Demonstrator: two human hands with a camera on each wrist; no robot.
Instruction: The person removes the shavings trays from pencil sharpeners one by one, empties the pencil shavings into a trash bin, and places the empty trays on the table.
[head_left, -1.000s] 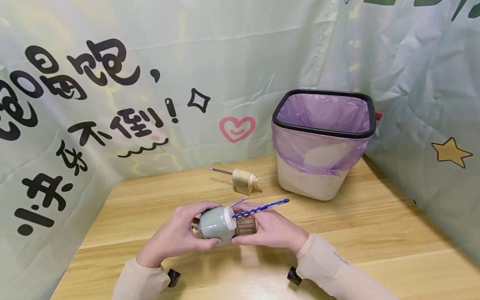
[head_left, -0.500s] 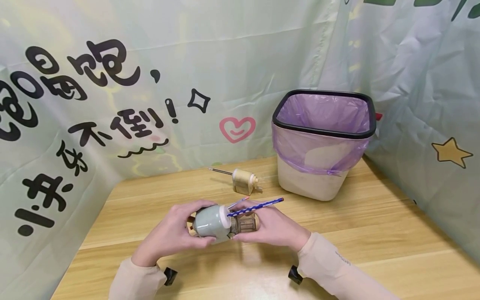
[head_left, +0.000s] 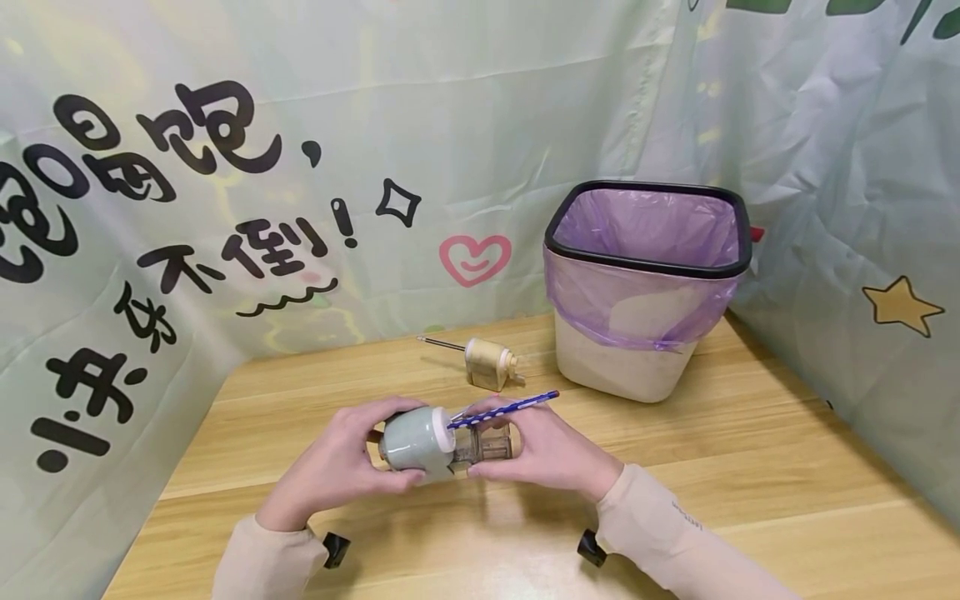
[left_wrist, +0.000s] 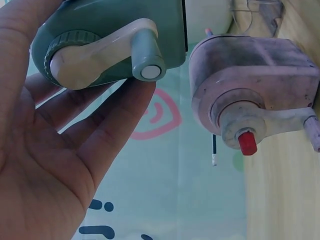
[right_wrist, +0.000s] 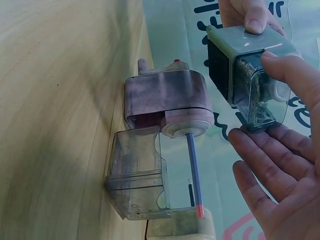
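My left hand (head_left: 337, 467) grips a grey-green crank pencil sharpener (head_left: 412, 437) lying on its side in the air, thumb nearest me. The clear shavings drawer (right_wrist: 255, 95) stands partly out of its body. Thumb and fingers of my right hand (head_left: 551, 446) pinch this drawer from its far end. A blue dotted pencil (head_left: 510, 408) juts to the right from the sharpener's white-ringed front. In the right wrist view, a pinkish-grey crank sharpener (right_wrist: 165, 95) holds another pencil (right_wrist: 194, 170); its clear drawer (right_wrist: 137, 170) is out in front. From the head camera it is mostly hidden behind my hands.
A cream crank sharpener (head_left: 487, 362) with a black pencil (head_left: 441, 342) stands farther back on the wooden table (head_left: 300, 383). At the back right is a white bin (head_left: 622, 371) lined with a purple bag. Printed cloth walls (head_left: 375, 108) border the table.
My left hand has shifted left with the grey-green sharpener and the blue pencil. The right hand stays nearly in place, so more of the clear drawer shows between them.
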